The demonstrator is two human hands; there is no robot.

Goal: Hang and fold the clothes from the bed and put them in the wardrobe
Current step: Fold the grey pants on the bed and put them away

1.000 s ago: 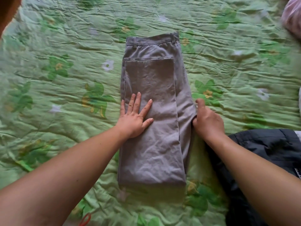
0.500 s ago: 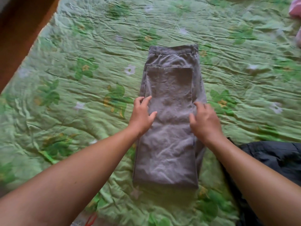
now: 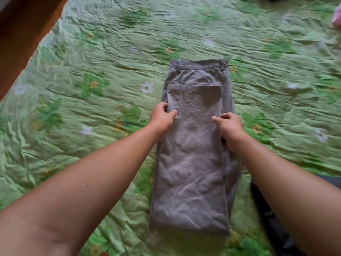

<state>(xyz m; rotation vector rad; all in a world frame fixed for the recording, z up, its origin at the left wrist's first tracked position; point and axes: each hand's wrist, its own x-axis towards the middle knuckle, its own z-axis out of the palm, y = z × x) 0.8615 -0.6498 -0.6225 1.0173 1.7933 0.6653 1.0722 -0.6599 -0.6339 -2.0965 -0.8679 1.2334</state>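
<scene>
Flat palm gone! The left hand, which a second ago lay spread on the cloth to smooth it, has slid out to the left edge of the trousers, and the right hand has climbed from beside the fabric onto the right edge. Both now sit level with each other, about halfway up the bundle.

Look at the grip: each thumb lies on top of the cloth, pointing inward, while the other fingers curl down over the side and look tucked under the layers. That's a pinch on both edges, though how deep the hidden fingers reach, I cannot tell.

The trousers lie in the middle of the green flowered quilt, doubled lengthwise with the legs brought up over the seat, waistband at the far end, fold at the near end. Holding them at the midpoint makes sense: my read is that the next fold will halve them again, or the whole stack gets lifted without falling open.

Off to the near right a dark garment waits, partly behind the right forearm. A pink cloth peeks in at the far right, and a brown wooden board crosses the far left corner.
</scene>
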